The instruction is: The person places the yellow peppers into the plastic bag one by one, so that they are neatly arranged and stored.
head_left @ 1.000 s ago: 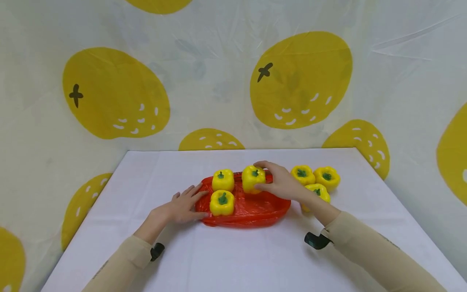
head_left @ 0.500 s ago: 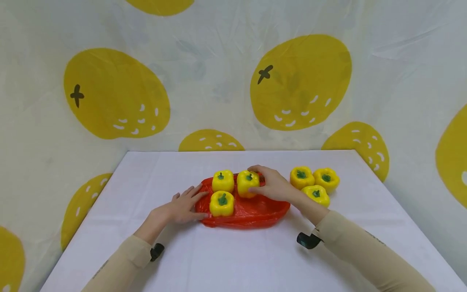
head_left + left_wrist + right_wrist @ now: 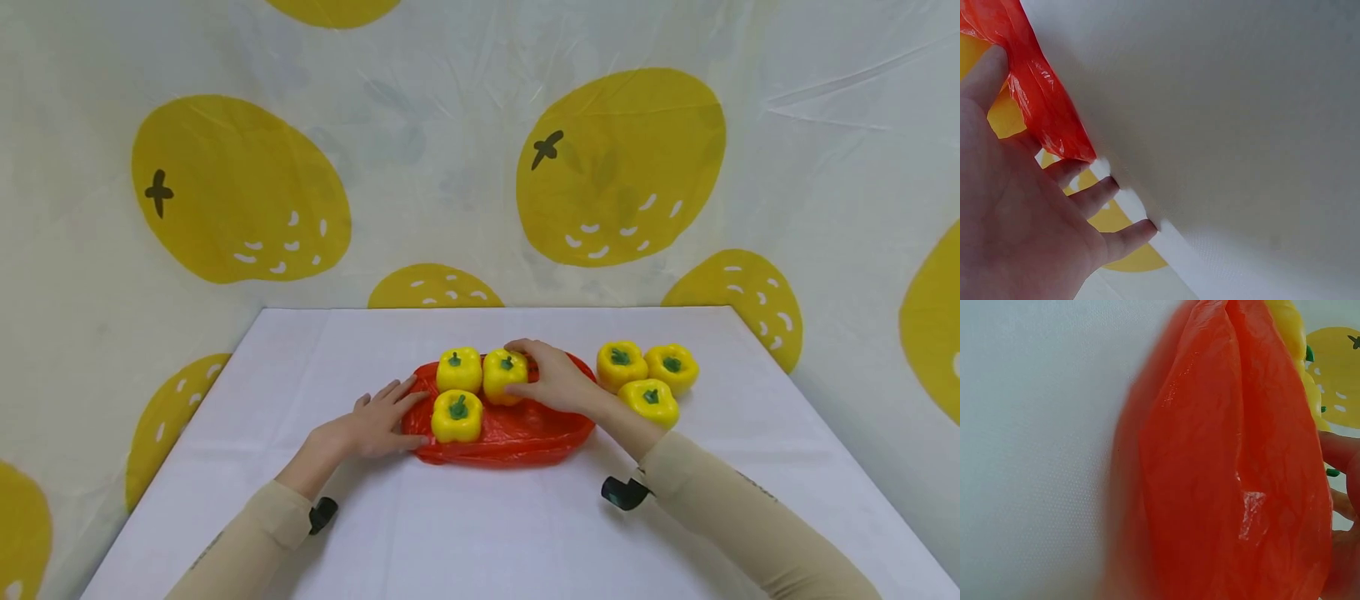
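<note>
A red plastic bag (image 3: 525, 437) lies spread on the table, bearing several yellow bell peppers with green stems. My right hand (image 3: 555, 379) grips one yellow bell pepper (image 3: 501, 377) at the bag's back middle, thumb in front and fingers behind. Directly left of it stands a second bell pepper (image 3: 459, 369); a third bell pepper (image 3: 457, 417) is in front of that one. My left hand (image 3: 377, 422) rests with spread fingers on the bag's left edge. The left wrist view shows the thumb and fingers of the left hand (image 3: 1029, 206) at the red plastic.
Right of the bag, three more bell peppers stand in a cluster: one at the back left (image 3: 622, 367), one at the back right (image 3: 672, 368) and one in front (image 3: 649, 403). A white cloth covers the table (image 3: 480, 533). Behind hangs a fruit-patterned curtain (image 3: 435, 167).
My right hand has moved left with its bell pepper, bringing it close beside the back-left pepper on the bag. The left hand has stayed in place.
</note>
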`<state>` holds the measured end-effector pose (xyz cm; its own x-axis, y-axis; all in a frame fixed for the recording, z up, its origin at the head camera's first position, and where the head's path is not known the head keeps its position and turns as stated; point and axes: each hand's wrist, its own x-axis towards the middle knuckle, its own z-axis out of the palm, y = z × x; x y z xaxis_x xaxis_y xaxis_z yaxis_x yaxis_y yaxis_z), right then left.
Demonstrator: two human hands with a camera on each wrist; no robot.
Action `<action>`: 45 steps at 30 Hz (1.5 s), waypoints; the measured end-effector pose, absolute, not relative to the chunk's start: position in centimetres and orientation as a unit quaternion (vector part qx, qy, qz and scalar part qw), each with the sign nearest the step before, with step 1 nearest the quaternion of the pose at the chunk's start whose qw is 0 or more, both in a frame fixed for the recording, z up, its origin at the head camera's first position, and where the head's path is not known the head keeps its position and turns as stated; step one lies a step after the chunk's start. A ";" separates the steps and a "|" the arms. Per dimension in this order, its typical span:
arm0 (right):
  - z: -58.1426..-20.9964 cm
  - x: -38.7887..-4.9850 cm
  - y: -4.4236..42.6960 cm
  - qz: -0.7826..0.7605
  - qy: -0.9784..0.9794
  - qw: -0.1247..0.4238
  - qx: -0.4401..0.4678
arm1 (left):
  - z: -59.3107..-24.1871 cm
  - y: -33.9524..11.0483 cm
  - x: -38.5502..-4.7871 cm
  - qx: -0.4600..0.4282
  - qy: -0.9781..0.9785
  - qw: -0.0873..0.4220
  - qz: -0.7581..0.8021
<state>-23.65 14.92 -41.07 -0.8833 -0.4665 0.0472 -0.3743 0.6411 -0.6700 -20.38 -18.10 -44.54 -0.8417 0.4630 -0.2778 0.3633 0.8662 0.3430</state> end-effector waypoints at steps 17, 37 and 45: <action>-41.1 -23.6 15.6 -0.346 0.907 0.071 -0.231 | -44.3 -18.0 -20.4 0.216 0.949 0.182 0.140; -38.6 -23.5 18.8 -0.380 0.886 0.089 -0.249 | -44.2 -18.0 -20.4 0.215 0.949 0.185 0.138; -37.1 -23.1 21.6 -0.391 0.877 0.115 -0.255 | -44.7 -18.2 -20.6 0.214 0.951 0.181 0.132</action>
<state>-23.13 21.63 -37.09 -0.8434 -0.5373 -0.0025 -0.3570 0.5638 -0.7448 -20.62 -18.23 -44.72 -0.8434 0.4541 -0.2873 0.3586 0.8738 0.3283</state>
